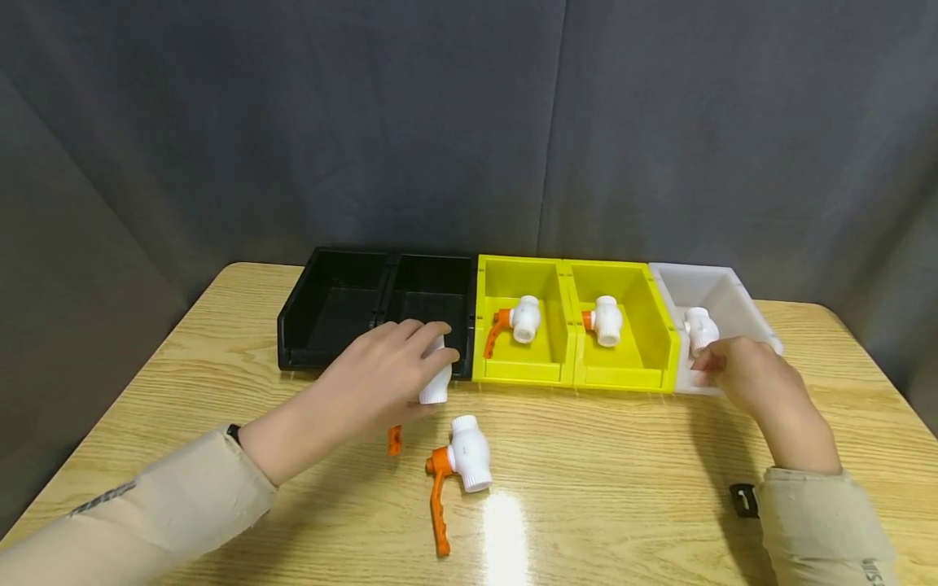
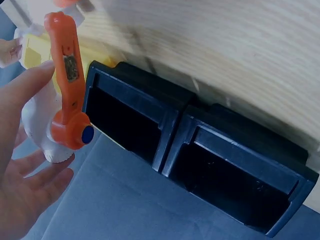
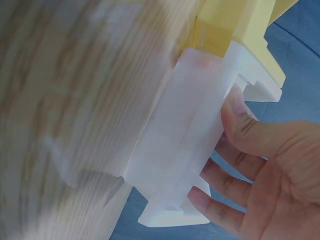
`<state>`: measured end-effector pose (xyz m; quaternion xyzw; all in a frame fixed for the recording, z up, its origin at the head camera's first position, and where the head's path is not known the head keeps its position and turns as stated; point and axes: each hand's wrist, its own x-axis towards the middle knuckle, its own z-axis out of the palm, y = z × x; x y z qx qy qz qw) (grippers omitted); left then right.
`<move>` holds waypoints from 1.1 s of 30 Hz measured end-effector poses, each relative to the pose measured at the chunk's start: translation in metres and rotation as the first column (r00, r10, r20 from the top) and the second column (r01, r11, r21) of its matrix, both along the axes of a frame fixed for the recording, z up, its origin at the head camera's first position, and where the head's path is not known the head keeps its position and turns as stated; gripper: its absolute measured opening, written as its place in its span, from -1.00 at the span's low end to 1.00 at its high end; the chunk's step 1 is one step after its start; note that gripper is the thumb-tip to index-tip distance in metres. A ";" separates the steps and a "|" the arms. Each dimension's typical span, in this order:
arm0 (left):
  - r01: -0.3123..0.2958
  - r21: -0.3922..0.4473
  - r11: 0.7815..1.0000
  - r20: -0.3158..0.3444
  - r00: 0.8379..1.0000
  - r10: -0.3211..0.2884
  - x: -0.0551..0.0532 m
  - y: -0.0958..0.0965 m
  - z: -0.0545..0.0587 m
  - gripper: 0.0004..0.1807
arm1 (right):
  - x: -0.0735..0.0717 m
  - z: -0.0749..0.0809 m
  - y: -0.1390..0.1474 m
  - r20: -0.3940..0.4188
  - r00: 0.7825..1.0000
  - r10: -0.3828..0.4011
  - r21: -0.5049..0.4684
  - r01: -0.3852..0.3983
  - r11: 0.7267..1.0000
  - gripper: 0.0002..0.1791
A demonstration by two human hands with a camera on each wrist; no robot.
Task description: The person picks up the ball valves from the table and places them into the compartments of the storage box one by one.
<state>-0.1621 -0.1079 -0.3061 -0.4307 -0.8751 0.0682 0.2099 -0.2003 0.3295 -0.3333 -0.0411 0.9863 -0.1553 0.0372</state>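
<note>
My left hand (image 1: 388, 362) grips a white ball valve (image 2: 40, 117) with an orange lever handle (image 2: 70, 75), its thumb on one side and fingers on the other. It is over the front of the right-hand black bin (image 1: 428, 285). My right hand (image 1: 751, 378) reaches into the front of the white bin (image 3: 170, 130), fingers loosely bent and spaced apart, thumb at the rim. Inside that bin, a white valve (image 1: 701, 327) sits right at the fingertips in the head view; the right wrist view hides it. Another ball valve (image 1: 471, 456) lies on the table, its orange handle toward me.
Two yellow bins (image 1: 523, 373) stand between the black and white ones, each with an orange-handled valve (image 1: 607, 321) inside. The left black bin (image 1: 322, 356) ends the row. A grey curtain (image 1: 440, 122) hangs behind the wooden table (image 1: 601, 480).
</note>
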 end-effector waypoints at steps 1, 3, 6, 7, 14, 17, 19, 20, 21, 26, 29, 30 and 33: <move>0.001 -0.001 1.000 0.001 1.000 -0.001 -0.001 0.001 0.001 -0.34 | 0.000 0.000 0.000 0.001 1.000 0.000 0.000 0.000 1.000 -0.96; 0.001 -0.007 1.000 0.001 1.000 -0.001 -0.004 0.003 0.004 -0.34 | 0.000 0.000 0.001 -0.002 1.000 0.002 0.003 -0.002 1.000 -0.96; 0.000 -0.030 1.000 -0.009 1.000 0.000 -0.010 0.007 0.008 -0.34 | 0.000 0.001 0.002 -0.007 1.000 0.004 0.005 -0.004 1.000 -0.96; -0.003 -0.040 0.999 -0.013 1.000 0.003 -0.013 0.009 0.010 -0.33 | 0.000 0.001 0.002 -0.004 1.000 0.003 0.003 -0.003 1.000 -0.96; -0.013 -0.078 0.997 -0.031 0.999 0.011 -0.029 0.015 0.018 -0.31 | 0.000 0.001 0.004 -0.002 1.000 -0.001 -0.003 0.001 1.000 -0.94; -0.022 -0.077 0.997 -0.040 0.999 0.019 -0.036 0.015 0.020 -0.30 | 0.000 0.001 0.004 -0.004 1.000 0.000 -0.004 0.000 1.000 -0.95; -0.030 -0.079 0.996 -0.048 0.998 0.026 -0.041 0.015 0.021 -0.29 | 0.000 0.001 0.004 -0.007 1.000 0.003 -0.006 -0.003 1.000 -0.95; -0.035 -0.080 0.996 -0.050 0.998 0.031 -0.042 0.015 0.022 -0.29 | 0.000 0.000 0.004 -0.006 1.000 0.002 -0.007 -0.003 1.000 -0.95; -0.038 -0.081 0.996 -0.051 0.998 0.034 -0.044 0.014 0.022 -0.28 | 0.000 0.000 0.004 -0.007 1.000 0.003 -0.008 -0.003 1.000 -0.95; -0.040 -0.071 0.997 -0.057 0.998 0.036 -0.052 0.012 0.024 -0.27 | 0.000 0.000 0.003 0.000 1.000 0.005 -0.005 -0.005 1.000 -0.95; -0.025 -0.048 0.999 -0.070 0.997 0.021 -0.057 0.011 0.022 -0.26 | -0.001 0.000 0.002 0.001 1.000 0.007 -0.003 -0.007 1.000 -0.96; -0.022 -0.043 0.999 -0.071 0.997 0.019 -0.058 0.011 0.022 -0.26 | -0.001 0.000 0.002 0.001 1.000 0.007 -0.004 -0.007 1.000 -0.97; -0.021 -0.042 0.999 -0.071 0.997 0.018 -0.061 0.010 0.020 -0.26 | -0.001 -0.001 0.002 0.001 1.000 0.007 -0.004 -0.007 1.000 -0.96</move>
